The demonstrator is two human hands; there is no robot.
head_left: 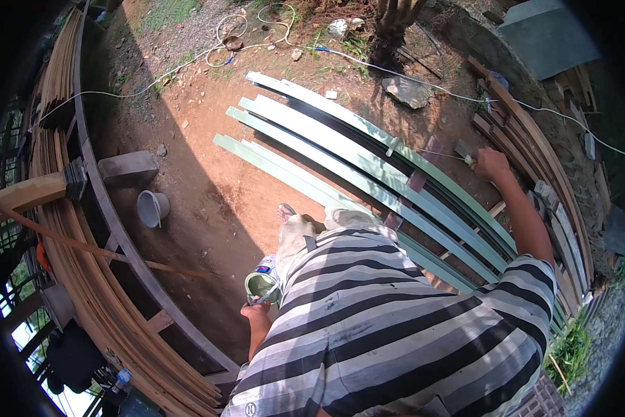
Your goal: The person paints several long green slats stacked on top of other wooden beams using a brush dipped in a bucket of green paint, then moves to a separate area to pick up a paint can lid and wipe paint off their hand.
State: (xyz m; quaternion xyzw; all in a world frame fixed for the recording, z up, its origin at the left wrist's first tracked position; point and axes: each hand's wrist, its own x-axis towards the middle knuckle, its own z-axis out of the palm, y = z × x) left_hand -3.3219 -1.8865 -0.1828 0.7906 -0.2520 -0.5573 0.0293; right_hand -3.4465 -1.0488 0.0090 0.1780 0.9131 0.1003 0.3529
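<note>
Out on the dirt ground [194, 118], a bunch of pale green beams [326, 132] are lying side by side.

So the right hand [492, 165] is gripping what looks like a small brush [463, 148], just off the beams' right-hand edge, while the left hand [255, 310] is hanging onto the near rim of a small pail [255, 281], greenish inside, beside the light trousers [296, 244]. A white bucket [164, 205] is sitting near a grey block [128, 169], and a white cord [408, 77] is trailing across the dirt past the beams.
</note>
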